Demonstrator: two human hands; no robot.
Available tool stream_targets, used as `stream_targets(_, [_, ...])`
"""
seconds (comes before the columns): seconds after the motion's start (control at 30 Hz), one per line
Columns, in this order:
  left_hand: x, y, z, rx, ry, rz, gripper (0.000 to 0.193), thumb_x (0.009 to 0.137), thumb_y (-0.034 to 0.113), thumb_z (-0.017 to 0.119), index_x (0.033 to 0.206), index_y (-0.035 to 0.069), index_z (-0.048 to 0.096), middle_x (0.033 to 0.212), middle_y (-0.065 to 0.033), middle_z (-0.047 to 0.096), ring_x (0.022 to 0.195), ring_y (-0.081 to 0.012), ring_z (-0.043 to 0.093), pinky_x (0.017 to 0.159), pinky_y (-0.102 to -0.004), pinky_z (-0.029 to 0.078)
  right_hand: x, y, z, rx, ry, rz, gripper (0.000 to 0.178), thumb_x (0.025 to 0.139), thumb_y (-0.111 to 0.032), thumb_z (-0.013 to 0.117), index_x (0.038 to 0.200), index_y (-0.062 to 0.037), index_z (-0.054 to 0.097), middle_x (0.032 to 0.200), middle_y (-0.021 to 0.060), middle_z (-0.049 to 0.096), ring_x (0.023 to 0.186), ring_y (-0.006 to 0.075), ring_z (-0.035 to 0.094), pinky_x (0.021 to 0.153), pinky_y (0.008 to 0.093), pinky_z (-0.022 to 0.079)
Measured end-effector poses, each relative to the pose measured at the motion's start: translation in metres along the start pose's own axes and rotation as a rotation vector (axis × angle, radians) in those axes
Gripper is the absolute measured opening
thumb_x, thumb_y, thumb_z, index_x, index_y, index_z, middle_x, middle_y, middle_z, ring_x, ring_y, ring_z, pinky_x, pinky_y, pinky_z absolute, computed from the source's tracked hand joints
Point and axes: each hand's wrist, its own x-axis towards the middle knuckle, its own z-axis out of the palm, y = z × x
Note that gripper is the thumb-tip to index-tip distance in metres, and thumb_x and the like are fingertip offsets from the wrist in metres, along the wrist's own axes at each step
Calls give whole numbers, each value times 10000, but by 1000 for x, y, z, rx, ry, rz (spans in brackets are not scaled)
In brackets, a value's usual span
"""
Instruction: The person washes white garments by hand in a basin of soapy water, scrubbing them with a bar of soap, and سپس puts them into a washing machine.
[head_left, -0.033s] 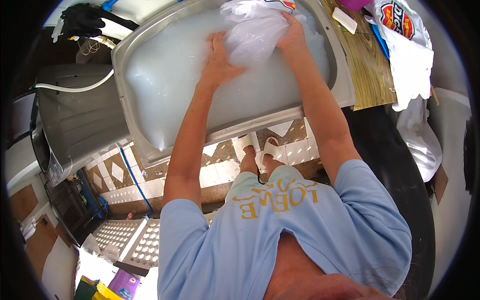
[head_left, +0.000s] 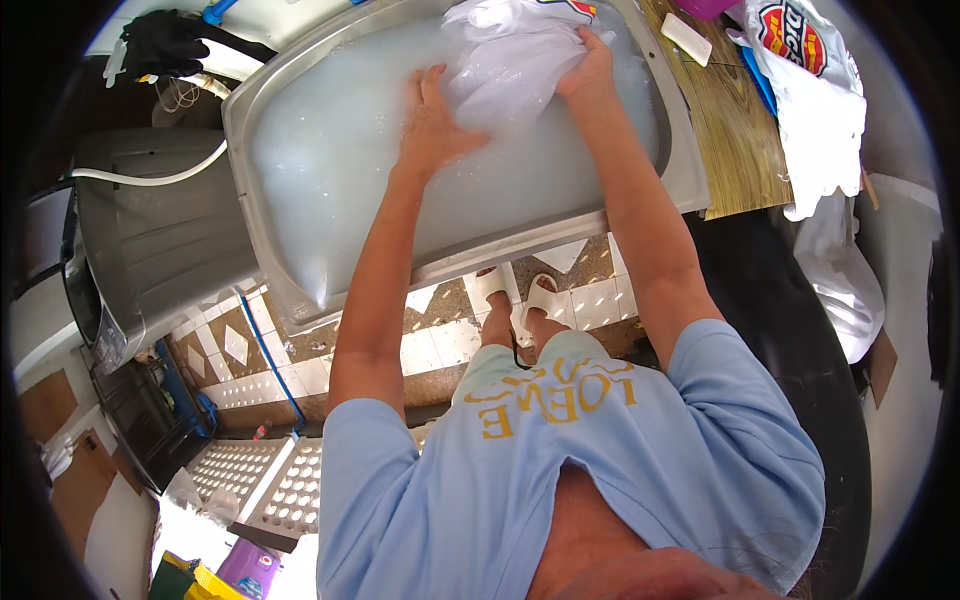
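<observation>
A soaked white garment [head_left: 510,75], with a red and yellow print at its far end, bulges out of the cloudy water in a grey sink basin [head_left: 262,235]. At the garment's left side is my left hand [head_left: 438,128], its fingers spread and its thumb stretched toward the cloth at the water's surface. My right hand [head_left: 588,72] holds the right side of the garment, its fingers curled along the cloth. Part of the garment lies under the milky water, so its full shape is hidden.
To the right is a wood-grain board [head_left: 735,140] with a white soap bar [head_left: 687,39], a blue object [head_left: 760,80] and a printed white cloth [head_left: 815,110]. Black gloves [head_left: 160,42] lie at the far left. A white hose [head_left: 150,180] runs to the basin.
My right hand has shifted very slightly to the right. Otherwise the two pictures are almost the same.
</observation>
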Motion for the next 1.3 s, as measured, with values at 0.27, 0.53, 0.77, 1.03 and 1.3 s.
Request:
stream_targets(0.27, [49,-1,46,-811,303,-94,761,718,223,705,1372,71,346,1141,-114,554,1074,-266,533,867,-337,459,-9,35,17,-471,195,75,468,872,-273,632,1269,-60,508,1237,115,575,1119,288,573,940,485,481])
stream_targets(0.53, [64,87,65,-694,450,-24,196,715,220,668,850,78,682,839,-62,650,728,-204,602,659,-326,489,5,38,14,-227,-57,-5,352,913,-263,546,1199,-58,549,1140,100,610,1035,260,601,889,412,505])
stream_targets(0.77, [82,78,57,-102,452,-141,328,673,380,725,855,107,726,799,-96,695,724,-289,650,685,-392,512,-27,47,48,-232,24,3,322,949,-292,453,1169,-82,560,1100,96,620,1019,251,599,899,388,498])
stream_targets(1.03, [58,97,69,-418,418,55,281,736,277,678,787,1,696,634,-81,640,617,-135,570,611,-324,477,-22,19,19,-349,42,76,424,971,-389,329,1170,-89,553,1090,108,623,996,251,611,865,394,511])
stream_targets(1.3, [65,80,-37,652,-438,-210,458,742,384,640,1146,169,636,1249,-156,569,1136,-267,538,914,-410,420,-81,-11,45,-1823,-170,-81,510,793,-434,645,1059,0,606,996,149,644,866,235,617,779,373,483])
